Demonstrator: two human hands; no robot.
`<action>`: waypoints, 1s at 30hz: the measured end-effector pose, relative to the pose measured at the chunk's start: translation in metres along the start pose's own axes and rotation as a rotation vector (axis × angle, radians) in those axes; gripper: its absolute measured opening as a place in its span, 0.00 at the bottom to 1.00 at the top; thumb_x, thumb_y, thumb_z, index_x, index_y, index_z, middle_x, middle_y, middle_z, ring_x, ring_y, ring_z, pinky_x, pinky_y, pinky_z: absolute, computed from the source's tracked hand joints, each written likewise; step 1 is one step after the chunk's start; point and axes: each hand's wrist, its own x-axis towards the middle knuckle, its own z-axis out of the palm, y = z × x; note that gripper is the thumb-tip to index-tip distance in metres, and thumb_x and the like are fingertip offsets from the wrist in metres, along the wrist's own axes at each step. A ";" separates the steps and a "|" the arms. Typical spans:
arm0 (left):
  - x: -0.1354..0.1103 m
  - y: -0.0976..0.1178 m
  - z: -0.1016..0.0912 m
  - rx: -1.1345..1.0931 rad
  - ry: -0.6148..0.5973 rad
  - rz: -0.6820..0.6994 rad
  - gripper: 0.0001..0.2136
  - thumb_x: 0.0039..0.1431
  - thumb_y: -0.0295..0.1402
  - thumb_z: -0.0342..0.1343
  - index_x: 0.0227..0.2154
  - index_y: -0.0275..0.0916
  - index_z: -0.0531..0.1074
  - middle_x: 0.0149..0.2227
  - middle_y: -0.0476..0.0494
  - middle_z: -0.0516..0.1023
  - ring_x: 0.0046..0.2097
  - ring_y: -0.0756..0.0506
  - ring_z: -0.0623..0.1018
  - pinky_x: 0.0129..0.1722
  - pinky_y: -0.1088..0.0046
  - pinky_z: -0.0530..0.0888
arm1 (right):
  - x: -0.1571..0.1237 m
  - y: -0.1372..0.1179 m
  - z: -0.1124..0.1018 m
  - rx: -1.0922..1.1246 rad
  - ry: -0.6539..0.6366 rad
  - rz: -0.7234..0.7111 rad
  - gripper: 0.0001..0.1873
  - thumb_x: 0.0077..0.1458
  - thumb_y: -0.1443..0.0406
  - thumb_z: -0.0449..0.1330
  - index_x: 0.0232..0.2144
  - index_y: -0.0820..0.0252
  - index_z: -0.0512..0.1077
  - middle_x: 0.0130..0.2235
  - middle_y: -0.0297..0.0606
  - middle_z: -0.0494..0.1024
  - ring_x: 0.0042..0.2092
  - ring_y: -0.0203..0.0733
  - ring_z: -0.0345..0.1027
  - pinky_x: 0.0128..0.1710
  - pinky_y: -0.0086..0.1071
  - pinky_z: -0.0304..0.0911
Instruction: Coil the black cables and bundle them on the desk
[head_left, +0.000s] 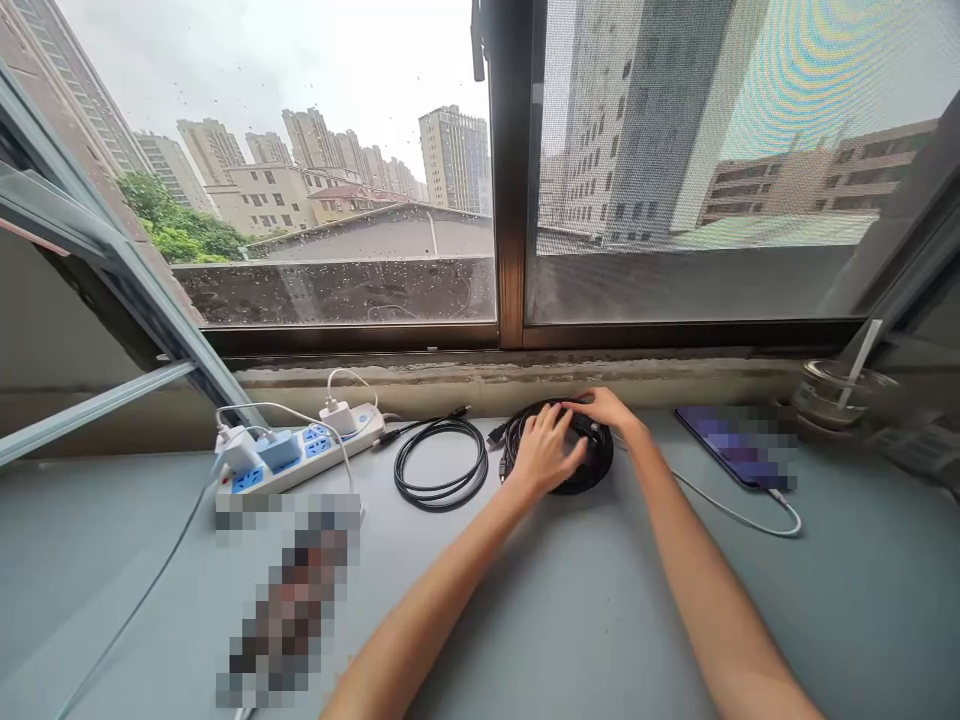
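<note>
Small coil [400, 468], left of big coil [596, 460], looks done; latter prob. wound, ends [496, 434] out. We've L hand [546, 452] spread on it; R hand [607, 408] grip: can't tell.

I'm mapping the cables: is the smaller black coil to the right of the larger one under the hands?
No, the smaller black coil lies left of the larger coil, between it and the power strip.

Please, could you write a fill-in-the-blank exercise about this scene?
The left hand and right hand are at the larger black cable coil; the smaller coil lies to its ____.
The power strip has socket panels coloured ____.
The cable plugged into the smartphone is coloured ____.

Missing words: left; blue; white.
</note>
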 end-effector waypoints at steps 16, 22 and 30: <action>-0.014 0.037 0.005 -0.008 -0.145 -0.094 0.41 0.52 0.45 0.53 0.63 0.28 0.46 0.60 0.30 0.61 0.57 0.36 0.64 0.52 0.59 0.66 | -0.003 -0.002 -0.005 0.145 -0.175 -0.047 0.13 0.60 0.62 0.56 0.44 0.64 0.70 0.48 0.41 0.73 0.48 0.41 0.69 0.49 0.43 0.65; -0.022 0.045 -0.020 0.154 -0.474 -0.149 0.42 0.46 0.46 0.60 0.60 0.26 0.55 0.60 0.22 0.59 0.60 0.29 0.60 0.56 0.54 0.60 | -0.005 0.002 -0.001 0.150 -0.195 -0.053 0.18 0.59 0.56 0.55 0.42 0.65 0.75 0.42 0.42 0.79 0.43 0.43 0.72 0.46 0.37 0.67; -0.019 0.036 -0.050 0.182 -0.600 -0.041 0.23 0.43 0.20 0.59 0.46 0.35 0.71 0.50 0.29 0.72 0.54 0.34 0.70 0.53 0.58 0.64 | -0.006 0.002 0.000 0.116 -0.126 -0.085 0.17 0.45 0.64 0.67 0.41 0.62 0.77 0.44 0.42 0.78 0.48 0.46 0.71 0.49 0.33 0.64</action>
